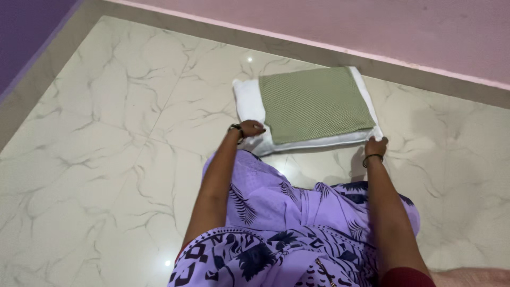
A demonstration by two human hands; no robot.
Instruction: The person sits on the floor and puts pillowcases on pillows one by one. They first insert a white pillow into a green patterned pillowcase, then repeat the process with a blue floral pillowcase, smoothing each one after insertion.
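White folded cloth (249, 103) with olive-green textured panel (313, 103); cream marbled floor (106, 133), grey veins; pink wall (372, 26); lilac garment (287, 223), dark leaf print.

From my remote seat, I see a floor (106, 133) of glossy, polished tile with a marble-like pattern of grey veins, smooth enough to throw back small points of light. On it lies a folded white cloth (248, 102), soft and matt, topped by a green cloth (313, 103) with a fine woven or dotted texture, also matt. The left hand (251, 128) and right hand (376, 146) rest at the white cloth's near edge, each wrist ringed by a dark bangle whose material I cannot tell. A thin lilac printed garment (287, 212) drapes smoothly. The pink wall (372, 26) looks matt-painted.
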